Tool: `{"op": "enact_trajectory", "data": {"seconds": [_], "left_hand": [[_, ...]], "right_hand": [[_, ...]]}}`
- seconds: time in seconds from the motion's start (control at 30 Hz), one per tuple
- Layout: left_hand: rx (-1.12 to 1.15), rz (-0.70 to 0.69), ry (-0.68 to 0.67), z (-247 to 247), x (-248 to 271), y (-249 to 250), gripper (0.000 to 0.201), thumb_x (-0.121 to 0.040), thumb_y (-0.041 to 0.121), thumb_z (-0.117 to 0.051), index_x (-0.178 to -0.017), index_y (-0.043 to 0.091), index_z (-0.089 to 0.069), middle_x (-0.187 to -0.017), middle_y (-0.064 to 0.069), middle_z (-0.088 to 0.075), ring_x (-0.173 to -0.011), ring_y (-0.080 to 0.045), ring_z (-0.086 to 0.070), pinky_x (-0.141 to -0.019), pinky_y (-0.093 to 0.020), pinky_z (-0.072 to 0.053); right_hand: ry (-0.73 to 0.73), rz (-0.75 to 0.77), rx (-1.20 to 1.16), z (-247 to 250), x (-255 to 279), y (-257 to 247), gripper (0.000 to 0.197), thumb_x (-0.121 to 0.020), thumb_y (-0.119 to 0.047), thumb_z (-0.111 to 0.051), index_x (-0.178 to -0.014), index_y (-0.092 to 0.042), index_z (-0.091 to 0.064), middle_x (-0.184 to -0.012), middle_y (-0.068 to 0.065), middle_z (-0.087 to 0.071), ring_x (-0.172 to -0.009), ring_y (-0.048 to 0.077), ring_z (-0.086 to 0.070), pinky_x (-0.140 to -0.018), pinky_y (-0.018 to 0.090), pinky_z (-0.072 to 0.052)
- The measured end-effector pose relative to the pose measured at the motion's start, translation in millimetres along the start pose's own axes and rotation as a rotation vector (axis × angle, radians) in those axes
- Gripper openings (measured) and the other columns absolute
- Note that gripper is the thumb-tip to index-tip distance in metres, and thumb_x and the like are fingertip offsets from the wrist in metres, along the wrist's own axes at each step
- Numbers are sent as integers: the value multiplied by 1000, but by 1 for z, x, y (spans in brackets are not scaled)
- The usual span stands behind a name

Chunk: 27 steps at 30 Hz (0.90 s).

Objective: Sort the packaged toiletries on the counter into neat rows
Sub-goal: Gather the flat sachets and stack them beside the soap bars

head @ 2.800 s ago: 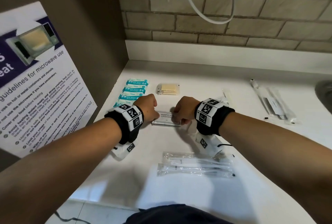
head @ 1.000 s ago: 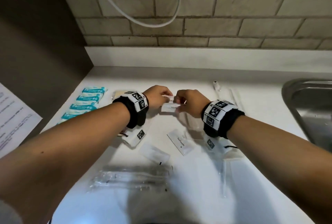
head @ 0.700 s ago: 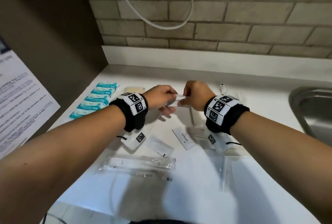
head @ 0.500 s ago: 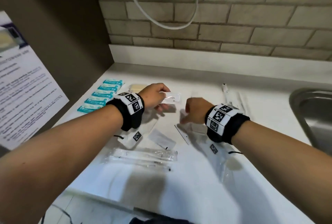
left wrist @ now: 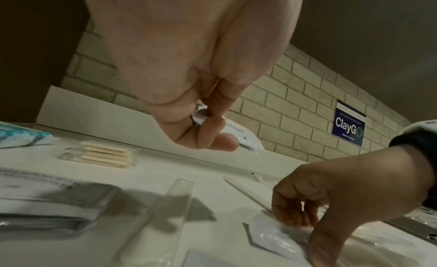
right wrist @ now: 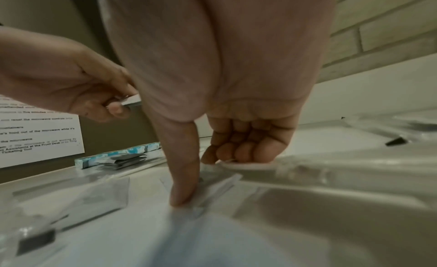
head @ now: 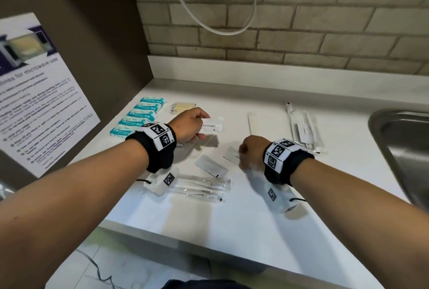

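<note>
My left hand [head: 200, 126] hovers over the white counter [head: 232, 226] and pinches one end of a white toothpaste sachet [head: 213, 125]. In the left wrist view the fingers [left wrist: 210, 128] curl round that sachet [left wrist: 238, 134]. My right hand [head: 242, 157] is lower, down on a second white sachet [head: 231, 156]. Its thumb [right wrist: 183, 194] presses on the sachet's edge [right wrist: 212, 185] while the curled fingers [right wrist: 238, 151] close from the far side. A third sachet [head: 210, 169] lies between my wrists.
A row of teal packets [head: 139, 117] lines the left wall, with a swab pack [head: 183, 106] beside it. Bagged toothbrushes [head: 202, 187] lie near the front. Long clear packets [head: 304, 131] and a thin white stick [head: 252, 122] lie right. The steel sink [head: 404, 149] lies far right.
Both hands held one sachet together. The right hand has let go and dropped onto another sachet on the counter, while the left hand keeps the first one and has moved it left.
</note>
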<state>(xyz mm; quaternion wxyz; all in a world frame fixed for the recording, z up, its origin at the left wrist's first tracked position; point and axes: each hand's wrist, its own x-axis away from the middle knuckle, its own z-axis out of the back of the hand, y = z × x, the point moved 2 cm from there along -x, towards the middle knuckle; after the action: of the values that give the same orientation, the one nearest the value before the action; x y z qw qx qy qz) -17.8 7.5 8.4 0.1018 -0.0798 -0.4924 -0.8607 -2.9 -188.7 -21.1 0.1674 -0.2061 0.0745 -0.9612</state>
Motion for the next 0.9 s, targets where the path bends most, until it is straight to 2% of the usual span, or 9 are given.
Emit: {"op": "enact_trajectory", "data": {"seconds": [0.13,0.2,0.27,0.37,0.47,0.6,0.7,0.8,0.9], "left_hand": [[14,29,8,3,1,-5,32,-93,7,-34,-96,29,-57,-95,-20,-70,-75,-28,-58,-54,-27,-36],[8,31,5,2,0,-5,32,-92,8,-34,-96,30,-57,-92,-20,-70,-75,-29,-53,-53,-27,-34],[12,30,9,-1,0,-2,33,-92,8,-34,-100,29,-58,-87,-16,-70,-74,-27,-53,-51,-25,-32],[-29,1,33,-5,-1,8,32,-95,6,-32,-110,20,-56,-85,-9,-66,-52,-9,-60,-41,-17,-33],[-52,-49,39,-15,-5,17,32,-97,2,-31,-111,16,-55,-84,-4,-58,-39,1,-54,-36,-14,-33],[53,-82,-52,-40,-11,29,25,-100,19,-37,-101,11,-60,-82,-3,-56,-64,-16,-53,-54,-27,-39],[22,-122,-160,-60,-14,43,48,-99,50,-39,-105,7,-62,-84,-2,-61,-68,-18,-51,-58,-27,-39],[-8,-178,-232,-75,-24,54,16,-97,30,-55,-108,17,-54,-76,9,-65,-60,-4,-61,-56,-23,-42],[-30,-234,-241,-84,-37,67,15,-99,11,-51,-112,18,-52,-77,1,-62,-59,-4,-61,-53,-19,-42]], "right_hand": [[8,34,-13,4,-4,1,17,-81,-19,-70,-95,-10,-70,-103,8,-72,-89,24,-65,-70,24,-44],[-15,62,-53,7,-6,1,15,-82,-14,-70,-97,-12,-67,-114,9,-68,-101,25,-63,-75,25,-42],[9,87,-79,12,-6,3,11,-82,-14,-71,-89,-14,-63,-117,8,-66,-100,24,-60,-77,25,-40],[102,92,-156,24,-5,14,22,-76,-17,-76,-95,-15,-65,-102,3,-66,-85,19,-54,-73,26,-40],[74,137,-360,41,-2,26,21,-70,-13,-83,-81,-16,-65,-80,1,-63,-71,18,-58,-69,31,-50],[109,217,-493,56,2,31,19,-68,-8,-83,-84,-5,-72,-74,11,-66,-60,19,-60,-68,34,-57],[259,194,-471,64,-1,34,23,-63,-15,-87,-77,-12,-69,-70,6,-63,-55,18,-56,-60,30,-50],[362,136,-548,72,-4,49,32,-64,-16,-88,-77,-13,-59,-72,4,-56,-53,15,-53,-55,33,-52],[344,62,-530,79,-6,78,45,-63,-31,-89,-93,-12,-61,-78,-2,-58,-59,11,-50,-55,25,-43]]}}
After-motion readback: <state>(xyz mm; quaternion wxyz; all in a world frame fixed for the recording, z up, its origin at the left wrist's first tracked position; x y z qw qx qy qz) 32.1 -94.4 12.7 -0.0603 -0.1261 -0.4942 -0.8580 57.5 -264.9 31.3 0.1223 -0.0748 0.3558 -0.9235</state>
